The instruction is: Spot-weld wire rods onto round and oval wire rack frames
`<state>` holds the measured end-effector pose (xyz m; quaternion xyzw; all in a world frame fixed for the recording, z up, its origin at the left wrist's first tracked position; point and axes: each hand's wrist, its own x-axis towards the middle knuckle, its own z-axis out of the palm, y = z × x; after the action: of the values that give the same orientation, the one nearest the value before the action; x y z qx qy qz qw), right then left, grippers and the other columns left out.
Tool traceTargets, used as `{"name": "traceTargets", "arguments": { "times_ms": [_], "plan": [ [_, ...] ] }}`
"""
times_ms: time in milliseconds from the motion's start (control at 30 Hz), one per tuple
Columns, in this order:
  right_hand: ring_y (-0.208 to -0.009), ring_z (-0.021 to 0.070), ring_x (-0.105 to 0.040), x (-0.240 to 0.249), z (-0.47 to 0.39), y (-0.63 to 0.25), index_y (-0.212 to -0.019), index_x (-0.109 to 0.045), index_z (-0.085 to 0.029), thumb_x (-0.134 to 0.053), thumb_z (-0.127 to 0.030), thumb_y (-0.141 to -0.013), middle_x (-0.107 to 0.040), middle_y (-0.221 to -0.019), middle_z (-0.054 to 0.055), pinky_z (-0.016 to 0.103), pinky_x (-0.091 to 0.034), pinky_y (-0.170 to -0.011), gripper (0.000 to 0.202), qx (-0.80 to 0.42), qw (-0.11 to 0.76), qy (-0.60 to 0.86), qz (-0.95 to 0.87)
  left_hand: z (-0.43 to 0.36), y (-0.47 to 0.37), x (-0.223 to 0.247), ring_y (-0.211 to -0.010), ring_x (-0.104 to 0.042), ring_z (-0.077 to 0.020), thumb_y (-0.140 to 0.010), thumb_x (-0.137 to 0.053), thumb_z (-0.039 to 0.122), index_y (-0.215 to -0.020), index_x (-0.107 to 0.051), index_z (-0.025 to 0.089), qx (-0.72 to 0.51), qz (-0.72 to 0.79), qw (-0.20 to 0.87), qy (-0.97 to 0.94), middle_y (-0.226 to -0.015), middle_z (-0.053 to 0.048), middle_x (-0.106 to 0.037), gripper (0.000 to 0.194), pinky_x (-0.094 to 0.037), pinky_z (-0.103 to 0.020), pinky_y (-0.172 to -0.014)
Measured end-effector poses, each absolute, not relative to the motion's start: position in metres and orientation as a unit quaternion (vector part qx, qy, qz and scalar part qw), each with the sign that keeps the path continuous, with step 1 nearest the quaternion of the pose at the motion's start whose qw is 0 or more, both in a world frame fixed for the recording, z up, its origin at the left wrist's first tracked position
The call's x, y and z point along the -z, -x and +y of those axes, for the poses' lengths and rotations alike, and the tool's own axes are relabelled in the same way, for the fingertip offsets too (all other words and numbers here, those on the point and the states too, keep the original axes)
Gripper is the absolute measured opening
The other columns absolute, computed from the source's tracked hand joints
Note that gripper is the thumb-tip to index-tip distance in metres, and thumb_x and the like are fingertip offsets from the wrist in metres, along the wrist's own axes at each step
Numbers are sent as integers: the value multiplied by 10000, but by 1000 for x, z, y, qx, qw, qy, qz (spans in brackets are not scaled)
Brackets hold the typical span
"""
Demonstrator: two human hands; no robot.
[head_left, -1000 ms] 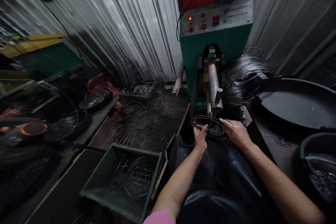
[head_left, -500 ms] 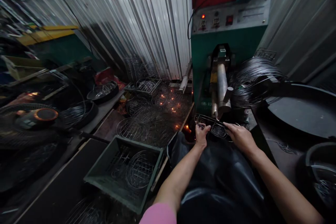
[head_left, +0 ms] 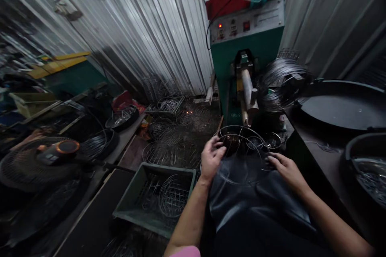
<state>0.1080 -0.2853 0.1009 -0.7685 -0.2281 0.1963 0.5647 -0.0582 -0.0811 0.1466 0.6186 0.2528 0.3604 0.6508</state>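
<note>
Wire rack point(head_left: 237, 144) is filling the gap between your hands point(head_left: 211, 160) point(head_left: 285, 168); machine arm point(head_left: 247, 86) is blocking ahead, wire coil point(head_left: 280, 73) crowding right; air's lying open above crate point(head_left: 141, 221).

Wire rack point(head_left: 239, 140) turned face-on, sparks point(head_left: 189, 112) dwindled

Dim feed on my end: sheen on corrugated wall point(head_left: 169, 28) top centre, left edge smeared, lower left near-black.
</note>
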Motion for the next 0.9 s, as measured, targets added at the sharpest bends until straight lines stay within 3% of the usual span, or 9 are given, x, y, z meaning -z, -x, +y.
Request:
{"name": "traceTargets", "arguments": {
  "times_ms": [67, 167, 233, 367, 567, 667, 767, 900],
  "plan": [
    [-677, 243, -672, -86, -289, -95, -853, -649, -175, -598, -445, -698, -708, -741, 77, 352, -539, -613, 315, -266, 616, 720, -179, -84, 84, -125, -1113, -505, -220, -663, -701, 398, -1165, -521, 240, -453, 373, 575, -570, -1227, -103, -520, 556, -416, -325, -901],
    [-592, 221, -662, -63, -292, -82, -808, -649, -174, -642, -411, -664, -701, -688, 69, 330, -531, -539, 277, -295, 650, 686, -143, -91, 114, -78, -1092, -525, -245, -685, -632, 506, -1055, -578, 197, -303, 507, 643, -487, -1124, -112, -583, 486, -410, -390, -887],
    [-565, 209, -656, -50, -295, -80, -806, -646, -167, -646, -399, -656, -698, -678, 65, 309, -516, -502, 276, -290, 649, 689, -142, -95, 126, -56, -1106, -521, -248, -697, -581, 570, -984, -613, 181, -203, 505, 703, -457, -1076, -112, -615, 485, -383, -412, -916],
    [-568, 210, -657, -39, -303, -81, -792, -634, -161, -605, -409, -679, -690, -660, 63, 300, -506, -485, 275, -275, 649, 695, -141, -104, 132, -54, -1040, -569, -235, -664, -563, 652, -953, -614, 176, -186, 435, 788, -394, -1032, -123, -635, 559, -426, -364, -877],
    [-625, 195, -657, -48, -315, -71, -813, -630, -158, -526, -421, -725, -683, -710, 63, 304, -515, -553, 296, -243, 669, 698, -86, -122, 110, -64, -882, -609, -184, -550, -793, 332, -1038, -539, 233, -126, 465, 770, -419, -1012, -59, -614, 559, -478, -259, -642],
    [-661, 194, -656, -53, -323, -69, -900, -647, -158, -487, -430, -763, -689, -767, 65, 316, -521, -597, 344, -233, 667, 701, -94, -131, 91, -54, -903, -605, -177, -588, -770, 315, -1054, -533, 265, -118, 475, 749, -446, -1036, -37, -596, 526, -465, -232, -601],
    [-761, 222, -659, -57, -352, -86, -901, -683, -174, -536, -435, -742, -704, -817, 62, 347, -520, -701, 339, -241, 593, 745, -186, -137, 77, -46, -864, -618, -190, -625, -730, 319, -998, -551, 262, -113, 480, 763, -419, -962, -28, -596, 418, -493, -289, -637],
    [-932, 235, -629, -60, -434, -156, -953, -697, -212, -527, -373, -768, -695, -985, 50, 323, -469, -837, 298, -134, 399, 888, -186, -140, 70, -35, -816, -631, -195, -646, -702, 278, -930, -551, 237, -113, 496, 765, -396, -895, -21, -598, 325, -503, -343, -669]
  ]
}}
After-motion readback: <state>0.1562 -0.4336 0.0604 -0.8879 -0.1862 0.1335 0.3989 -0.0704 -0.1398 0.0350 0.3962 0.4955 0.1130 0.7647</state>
